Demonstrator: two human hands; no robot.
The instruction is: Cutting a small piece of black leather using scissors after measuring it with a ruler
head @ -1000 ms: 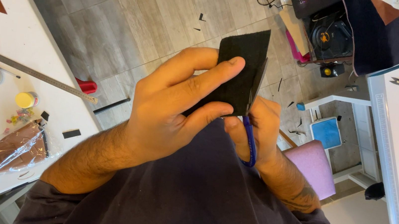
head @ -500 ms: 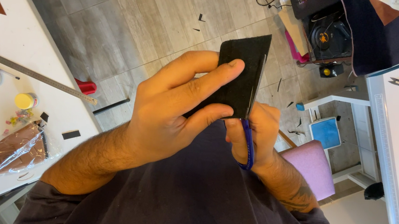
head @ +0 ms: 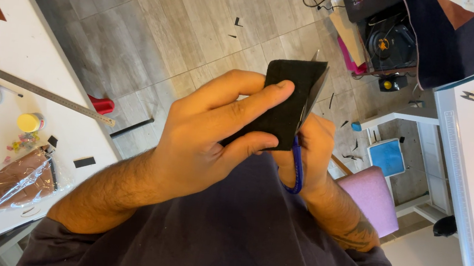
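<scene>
Left of the left hand [head: 200,146], a white desk [head: 48,70] carries a metal ruler [head: 51,96], yellow-lidded jar [head: 30,122] and bagged brown material [head: 17,182].

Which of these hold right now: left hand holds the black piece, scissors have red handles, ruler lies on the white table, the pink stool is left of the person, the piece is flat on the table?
1. The left hand holds the black piece. True.
2. The scissors have red handles. False: the handle in the right hand is blue.
3. A metal ruler lies on the white table. True.
4. The pink stool is on the person's left. False: it is on the right.
5. The piece lies flat on the table. False: it is held up over the floor.
</scene>
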